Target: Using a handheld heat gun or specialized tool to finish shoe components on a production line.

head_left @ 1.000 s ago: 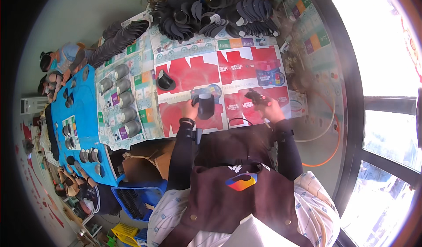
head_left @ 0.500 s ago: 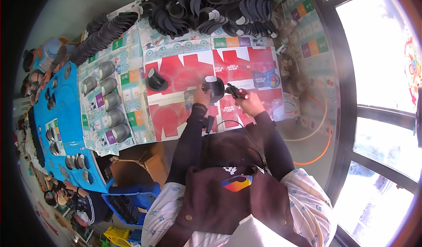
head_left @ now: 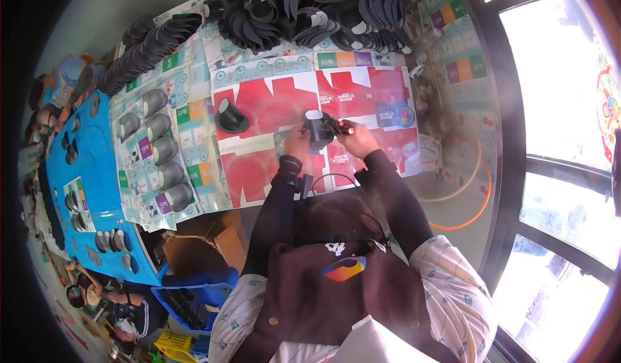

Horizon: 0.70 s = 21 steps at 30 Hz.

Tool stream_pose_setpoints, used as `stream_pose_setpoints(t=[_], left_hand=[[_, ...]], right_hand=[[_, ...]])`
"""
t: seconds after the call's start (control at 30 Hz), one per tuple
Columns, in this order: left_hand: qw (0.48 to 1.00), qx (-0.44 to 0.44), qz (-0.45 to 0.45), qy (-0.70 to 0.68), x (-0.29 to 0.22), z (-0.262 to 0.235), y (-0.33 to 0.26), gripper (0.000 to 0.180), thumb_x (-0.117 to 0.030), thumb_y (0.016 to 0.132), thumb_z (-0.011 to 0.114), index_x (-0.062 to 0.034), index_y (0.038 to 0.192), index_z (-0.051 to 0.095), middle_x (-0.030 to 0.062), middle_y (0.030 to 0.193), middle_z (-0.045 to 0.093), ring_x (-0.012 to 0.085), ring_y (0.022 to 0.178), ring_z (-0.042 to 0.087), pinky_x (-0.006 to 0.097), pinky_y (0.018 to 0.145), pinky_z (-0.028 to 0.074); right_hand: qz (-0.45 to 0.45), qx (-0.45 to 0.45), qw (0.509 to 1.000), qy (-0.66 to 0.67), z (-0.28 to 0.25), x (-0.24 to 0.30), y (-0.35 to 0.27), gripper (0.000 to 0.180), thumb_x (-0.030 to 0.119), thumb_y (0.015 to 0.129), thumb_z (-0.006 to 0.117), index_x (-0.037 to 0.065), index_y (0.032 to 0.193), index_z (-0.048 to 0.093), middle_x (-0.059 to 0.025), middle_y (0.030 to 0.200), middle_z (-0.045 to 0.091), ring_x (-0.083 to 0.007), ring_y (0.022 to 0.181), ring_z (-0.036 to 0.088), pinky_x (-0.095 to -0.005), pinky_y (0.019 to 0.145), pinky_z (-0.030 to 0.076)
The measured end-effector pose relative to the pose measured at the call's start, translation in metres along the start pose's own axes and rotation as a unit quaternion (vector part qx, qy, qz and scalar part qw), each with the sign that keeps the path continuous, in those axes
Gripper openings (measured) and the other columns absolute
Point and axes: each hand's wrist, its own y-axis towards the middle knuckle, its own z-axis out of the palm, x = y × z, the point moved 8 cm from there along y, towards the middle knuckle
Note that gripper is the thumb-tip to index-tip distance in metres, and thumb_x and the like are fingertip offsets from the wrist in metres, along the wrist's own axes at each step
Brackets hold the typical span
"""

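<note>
On red and white printed cardboard sheets [head_left: 268, 101], a black curved shell with a white patch [head_left: 317, 130] stands at the middle of the table. My left hand [head_left: 297, 142] has its fingers closed on the shell's left edge. Wrapped round a small black hand tool with red parts [head_left: 335, 126], much like a spray gun, is my right hand [head_left: 359, 143]. The tool's front end overlaps the shell's right side; whether they touch I cannot tell. A second black shell [head_left: 231, 117] lies tilted to the left on the same sheets.
Grey shells [head_left: 164, 149] lie in rows on the paper-covered table at left. Stacks of dark shells [head_left: 252, 23] fill the back. An orange hose [head_left: 475, 211] loops at right near the window. Beyond a blue tabletop [head_left: 97, 169], other people work; a blue crate [head_left: 194, 298] stands below.
My right hand has brought the black tool leftward and slightly up, onto the shell's right side. The shell has turned a little in my left hand's grip.
</note>
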Motion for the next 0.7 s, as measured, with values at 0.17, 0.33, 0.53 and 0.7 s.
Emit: stream_pose_setpoints(t=[0.17, 0.33, 0.53, 0.7], left_hand=[[0.996, 0.014, -0.043, -0.072, -0.011, -0.005, -0.006, 0.036, -0.026, 0.094, 0.067, -0.0006, 0.119, 0.066, 0.0173, 0.101, 0.075, 0.0292, 0.09, 0.074, 0.038, 0.079, 0.056], [0.996, 0.026, -0.058, -0.062, -0.028, -0.002, -0.012, 0.036, -0.028, 0.094, 0.067, -0.0007, 0.118, 0.066, 0.0173, 0.098, 0.075, 0.0306, 0.088, 0.074, 0.039, 0.078, 0.056], [0.999, 0.023, 0.002, -0.024, 0.004, 0.007, 0.005, 0.035, -0.02, 0.097, 0.067, 0.0, 0.125, 0.062, 0.0088, 0.095, 0.071, 0.0139, 0.072, 0.068, 0.029, 0.062, 0.056], [0.999, 0.02, -0.004, -0.032, -0.007, 0.007, 0.001, 0.036, -0.021, 0.097, 0.066, 0.0013, 0.125, 0.061, 0.0101, 0.097, 0.071, 0.0148, 0.074, 0.07, 0.029, 0.063, 0.057]], right_hand=[[-0.004, -0.043, 0.997, -0.063, -0.012, 0.0, 0.001, 0.018, 0.018, 0.084, 0.062, 0.002, 0.092, 0.064, -0.0285, 0.087, 0.067, -0.0484, 0.088, 0.065, -0.0534, 0.077, 0.054], [-0.027, -0.006, 0.998, -0.05, -0.013, 0.006, -0.011, 0.017, 0.017, 0.084, 0.061, 0.002, 0.091, 0.065, -0.0279, 0.082, 0.067, -0.0495, 0.086, 0.065, -0.055, 0.076, 0.053], [-0.006, -0.064, 0.996, -0.069, -0.023, 0.001, -0.003, 0.019, 0.018, 0.083, 0.061, 0.001, 0.092, 0.064, -0.0284, 0.082, 0.067, -0.0493, 0.087, 0.064, -0.0554, 0.076, 0.052], [0.045, -0.009, 0.995, -0.084, -0.018, -0.029, -0.019, 0.026, 0.025, 0.086, 0.065, 0.004, 0.101, 0.068, -0.0275, 0.09, 0.068, -0.0468, 0.091, 0.065, -0.0516, 0.076, 0.051]])
